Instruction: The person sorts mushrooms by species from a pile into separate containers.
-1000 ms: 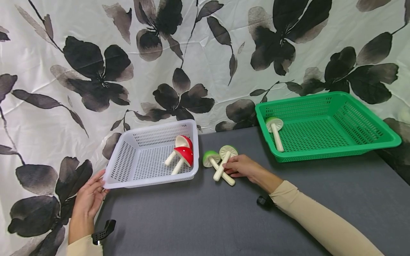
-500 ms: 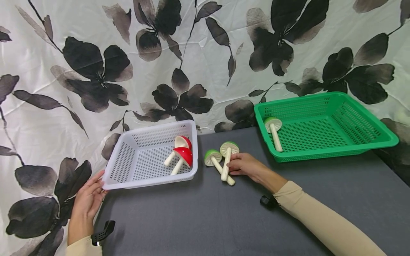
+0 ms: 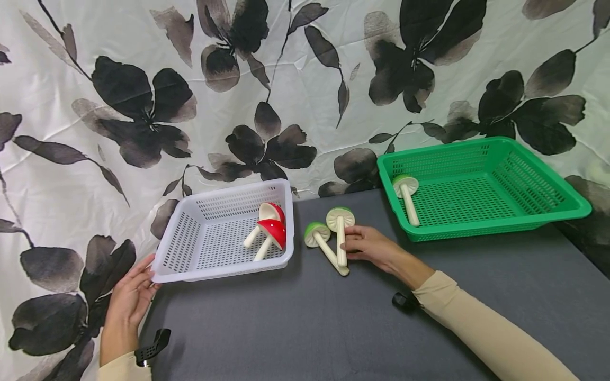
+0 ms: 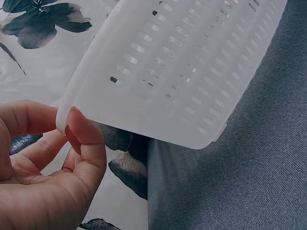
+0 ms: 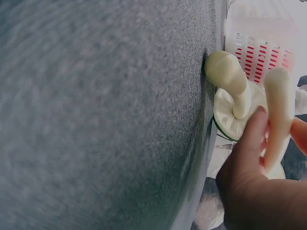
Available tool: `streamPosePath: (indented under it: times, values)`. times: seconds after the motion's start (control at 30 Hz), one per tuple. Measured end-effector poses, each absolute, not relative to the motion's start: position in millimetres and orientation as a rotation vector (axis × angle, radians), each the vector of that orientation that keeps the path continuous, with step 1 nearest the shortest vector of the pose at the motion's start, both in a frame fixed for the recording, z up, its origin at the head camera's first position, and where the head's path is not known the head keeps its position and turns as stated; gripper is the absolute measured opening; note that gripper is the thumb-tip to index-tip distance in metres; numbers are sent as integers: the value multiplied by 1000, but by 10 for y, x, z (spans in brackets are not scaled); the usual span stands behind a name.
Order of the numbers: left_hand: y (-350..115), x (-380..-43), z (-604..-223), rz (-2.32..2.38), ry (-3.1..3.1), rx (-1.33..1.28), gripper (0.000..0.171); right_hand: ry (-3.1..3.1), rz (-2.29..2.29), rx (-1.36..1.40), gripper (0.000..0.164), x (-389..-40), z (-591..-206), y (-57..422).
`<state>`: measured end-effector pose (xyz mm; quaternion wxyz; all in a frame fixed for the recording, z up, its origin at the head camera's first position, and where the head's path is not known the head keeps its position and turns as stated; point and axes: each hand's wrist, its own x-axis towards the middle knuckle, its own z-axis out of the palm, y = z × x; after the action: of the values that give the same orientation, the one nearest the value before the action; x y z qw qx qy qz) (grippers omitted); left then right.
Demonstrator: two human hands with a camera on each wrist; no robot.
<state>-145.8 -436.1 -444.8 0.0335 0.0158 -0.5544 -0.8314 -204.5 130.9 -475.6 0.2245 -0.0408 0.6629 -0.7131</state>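
Note:
My right hand [image 3: 369,244] pinches the cream stem of a toy mushroom [image 3: 340,219] with a green cap, its pale underside facing up. Beside it a second green-capped mushroom [image 3: 318,236] lies on the grey table, its stem end overlapped by the held one in the head view. The right wrist view shows the held stem [image 5: 279,115] between thumb and fingers. At the far left, my left hand [image 3: 132,296] pinches the corner rim of the white basket [image 4: 158,129] between thumb and finger. Two red-capped mushrooms [image 3: 272,233] lie in that basket.
A green basket [image 3: 500,225] stands at the back right, with one green-capped mushroom [image 3: 406,188] at its left end. A floral cloth [image 3: 333,106] hangs behind the table [image 3: 286,328].
My right hand has moved slightly right with the pinched mushroom, turning its stem from slanted to nearly straight. The other green mushroom has shifted a little. The left hand holds its place.

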Motion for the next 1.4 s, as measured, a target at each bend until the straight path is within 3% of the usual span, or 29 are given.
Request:
streamPosePath:
  times: [1.4]
  values:
    - [-4353, -1473, -4407, -2546, -1732, 96, 42, 2025, -2049, -268, 69, -1911, -4024, 1829]
